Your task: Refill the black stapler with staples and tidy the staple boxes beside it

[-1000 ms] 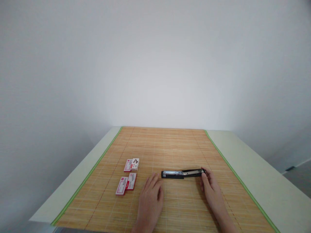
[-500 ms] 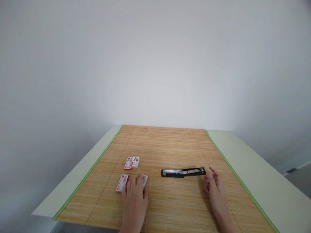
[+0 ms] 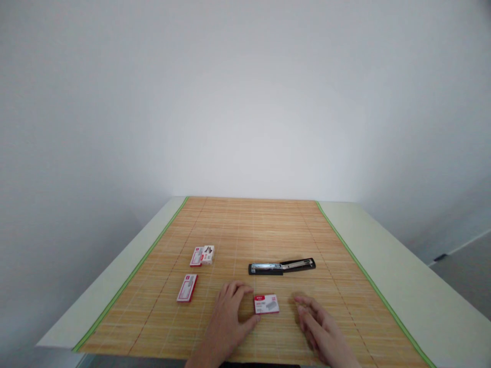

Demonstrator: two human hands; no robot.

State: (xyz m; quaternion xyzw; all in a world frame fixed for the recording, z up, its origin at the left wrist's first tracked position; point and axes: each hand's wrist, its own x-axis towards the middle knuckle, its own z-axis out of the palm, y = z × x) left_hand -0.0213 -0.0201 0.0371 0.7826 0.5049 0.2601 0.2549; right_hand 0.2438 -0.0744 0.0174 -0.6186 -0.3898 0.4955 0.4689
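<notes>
A small red and white staple box [image 3: 266, 304] lies flat on the mat between my hands. My left hand [image 3: 232, 312] is at its left end, thumb and forefinger apart around the near corners; firm contact cannot be made out. My right hand [image 3: 318, 324] hovers to the right of the box, fingers loosely bent and apart, holding nothing. Beyond the box lies a black stapler [image 3: 282, 267], folded wide open with its metal rail showing.
Another red and white box [image 3: 187, 288] lies to the left. Farther back, a similar box [image 3: 196, 256] touches a small white box [image 3: 207, 254] with a dark picture. A bamboo mat [image 3: 253, 225] with green edging covers the white table [image 3: 368, 235], which meets a wall.
My left hand has moved right with the staple box, which now lies near the middle front. My right hand has come left and nearer. The view has shifted slightly.
</notes>
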